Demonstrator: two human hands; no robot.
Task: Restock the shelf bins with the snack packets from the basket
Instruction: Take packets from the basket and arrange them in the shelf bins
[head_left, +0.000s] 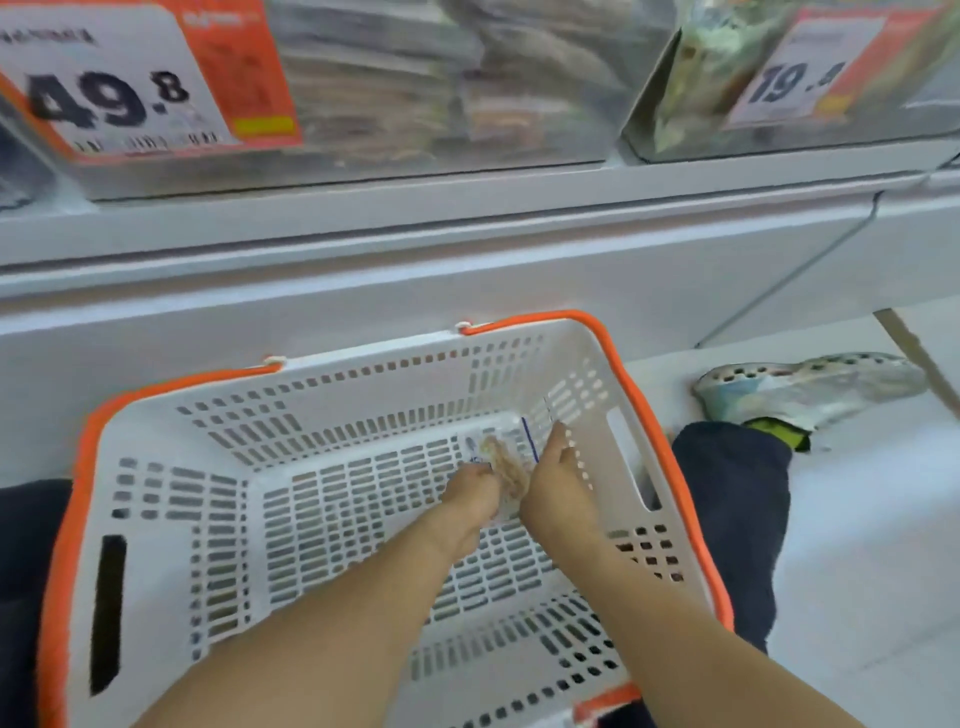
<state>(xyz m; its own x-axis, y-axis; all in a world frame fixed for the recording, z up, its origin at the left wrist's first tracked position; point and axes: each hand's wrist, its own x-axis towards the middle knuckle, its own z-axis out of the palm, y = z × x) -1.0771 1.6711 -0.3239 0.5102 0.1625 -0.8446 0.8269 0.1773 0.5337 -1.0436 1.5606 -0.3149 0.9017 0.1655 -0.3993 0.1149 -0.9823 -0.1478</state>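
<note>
I'm at the pickup: left hand and right hand both curl round the last snack packet on the basket floor, and next I'd lift it to the shelf bins above.

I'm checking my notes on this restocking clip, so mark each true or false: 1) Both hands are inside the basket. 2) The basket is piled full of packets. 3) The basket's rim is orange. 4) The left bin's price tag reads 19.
1) True: the left hand and right hand both reach to the basket floor.
2) False: only a few snack packets lie at its far right corner.
3) True.
4) False: the left price tag reads 49.8.
</note>
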